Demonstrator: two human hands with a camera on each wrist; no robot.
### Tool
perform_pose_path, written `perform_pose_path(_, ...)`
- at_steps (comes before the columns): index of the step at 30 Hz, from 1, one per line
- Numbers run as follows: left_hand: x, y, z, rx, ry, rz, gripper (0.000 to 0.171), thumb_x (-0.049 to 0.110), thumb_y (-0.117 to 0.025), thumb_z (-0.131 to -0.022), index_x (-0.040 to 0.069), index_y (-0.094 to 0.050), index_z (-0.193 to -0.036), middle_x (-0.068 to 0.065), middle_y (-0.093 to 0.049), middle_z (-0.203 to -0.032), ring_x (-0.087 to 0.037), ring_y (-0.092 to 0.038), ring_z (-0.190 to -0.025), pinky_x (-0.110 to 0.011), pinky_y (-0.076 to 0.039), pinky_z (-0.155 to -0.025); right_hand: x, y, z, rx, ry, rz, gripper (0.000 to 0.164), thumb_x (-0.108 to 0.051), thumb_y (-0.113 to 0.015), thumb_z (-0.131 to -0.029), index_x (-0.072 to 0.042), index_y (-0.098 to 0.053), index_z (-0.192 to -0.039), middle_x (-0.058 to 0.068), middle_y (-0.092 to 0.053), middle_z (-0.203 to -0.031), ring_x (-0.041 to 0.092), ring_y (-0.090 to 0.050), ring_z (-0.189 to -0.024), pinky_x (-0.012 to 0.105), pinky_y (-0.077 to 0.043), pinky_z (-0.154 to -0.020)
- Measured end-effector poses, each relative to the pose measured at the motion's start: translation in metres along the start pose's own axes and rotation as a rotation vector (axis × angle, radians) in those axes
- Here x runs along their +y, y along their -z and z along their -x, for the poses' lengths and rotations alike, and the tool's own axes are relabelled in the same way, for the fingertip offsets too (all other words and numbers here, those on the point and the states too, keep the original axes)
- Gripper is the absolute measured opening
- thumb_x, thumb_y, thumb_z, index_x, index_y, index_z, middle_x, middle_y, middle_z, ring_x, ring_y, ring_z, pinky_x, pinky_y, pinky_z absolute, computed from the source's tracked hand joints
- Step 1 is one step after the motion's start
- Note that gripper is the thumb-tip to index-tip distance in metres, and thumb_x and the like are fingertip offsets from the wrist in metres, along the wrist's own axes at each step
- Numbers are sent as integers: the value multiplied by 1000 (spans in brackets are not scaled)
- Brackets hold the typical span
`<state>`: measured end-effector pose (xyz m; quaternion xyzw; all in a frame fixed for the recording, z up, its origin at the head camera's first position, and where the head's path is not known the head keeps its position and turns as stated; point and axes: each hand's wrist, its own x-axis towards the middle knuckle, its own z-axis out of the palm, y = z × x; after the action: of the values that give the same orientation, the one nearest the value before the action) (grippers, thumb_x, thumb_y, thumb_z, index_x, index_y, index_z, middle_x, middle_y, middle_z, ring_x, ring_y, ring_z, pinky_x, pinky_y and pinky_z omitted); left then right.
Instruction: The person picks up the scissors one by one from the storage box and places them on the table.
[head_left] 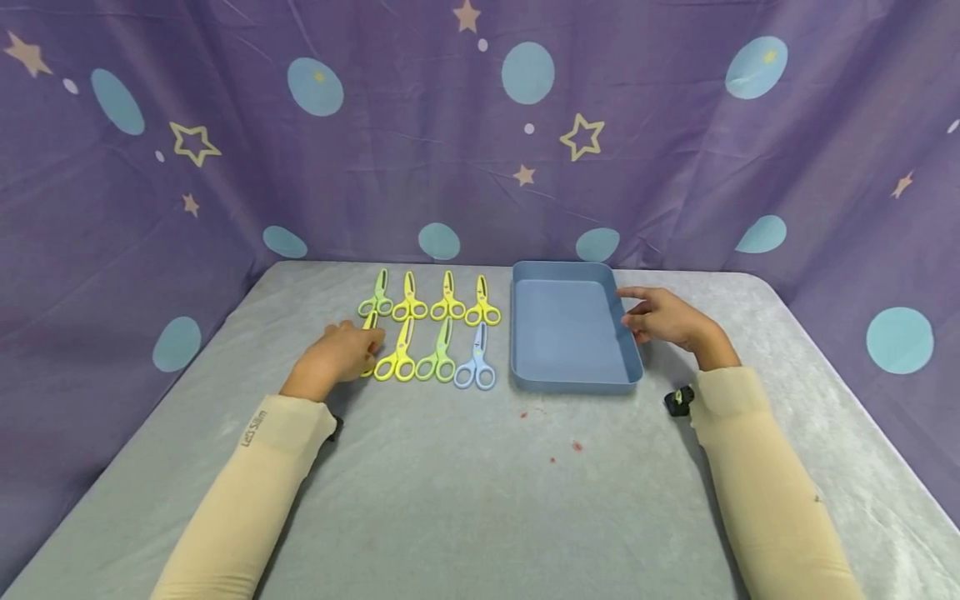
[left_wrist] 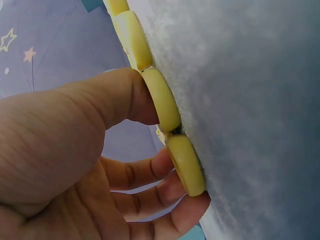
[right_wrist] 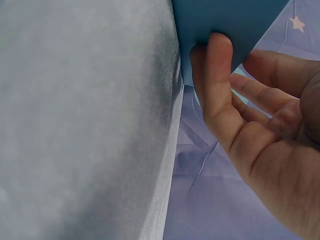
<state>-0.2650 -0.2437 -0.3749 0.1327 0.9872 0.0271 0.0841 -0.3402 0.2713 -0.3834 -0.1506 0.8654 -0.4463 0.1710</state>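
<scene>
My left hand (head_left: 341,354) is at the left end of the front row of scissors. It pinches the handles of a yellow pair of scissors (head_left: 371,322), whose upper part shows past the fingers. In the left wrist view, thumb and fingers lie on either side of its two yellow handle loops (left_wrist: 162,100), low against the cloth. A blue-grey tray (head_left: 577,387) holds nothing. At its right wall is my right hand (head_left: 671,321), fingertips touching the outside of the wall (right_wrist: 235,20) with the fingers fairly straight.
Beside the held pair lie yellow (head_left: 396,367), green (head_left: 436,367) and blue scissors (head_left: 475,372). Behind them is a row with a green pair (head_left: 375,304) and three yellow pairs (head_left: 409,307). A grey cloth covers the table (head_left: 480,500); a purple curtain (head_left: 420,183) stands behind.
</scene>
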Motion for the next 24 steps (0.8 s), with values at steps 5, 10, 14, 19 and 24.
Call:
perform_pose_path(5,0,0,-1,-16,16,33,11,7,-58,-96,12,-50,-90,-11,-49,-84,-34,-42,-84,-46,-36,-73,1,1,-1,-4,-3,-2,62,-3,-54,-105,0,-26,-160,34,-54,-134,35,-62,-110,48,-57,-88)
perform_pose_path(10,-1,0,-2,-11,28,53,7,7,-58,-95,11,-53,-93,-9,-51,-85,-33,-43,-85,-46,-37,-75,0,1,0,-2,-3,1,62,-3,-53,-105,0,-26,-160,35,-54,-134,35,-62,-111,48,-57,-88)
perform_pose_path(14,-1,0,-4,-35,46,55,5,8,-58,-96,11,-54,-95,-9,-52,-85,-33,-45,-85,-46,-38,-76,-2,1,2,-5,-3,3,61,-3,-53,-105,0,-26,-160,34,-55,-133,33,-63,-107,47,-57,-87)
perform_pose_path(19,2,2,-4,-75,79,83,12,10,-55,-98,10,-59,-110,-16,-58,-102,-38,-50,-96,-52,-43,-80,-1,0,5,-9,2,13,61,-3,-53,-105,1,-27,-160,35,-54,-134,34,-64,-108,47,-58,-87)
perform_pose_path(24,8,6,-2,-43,100,89,35,13,-55,-99,9,-59,-133,-29,-51,-131,-51,-49,-119,-65,-45,-91,-3,2,8,-23,3,35,59,-5,-53,-105,2,-29,-159,37,-53,-137,39,-63,-113,48,-58,-89)
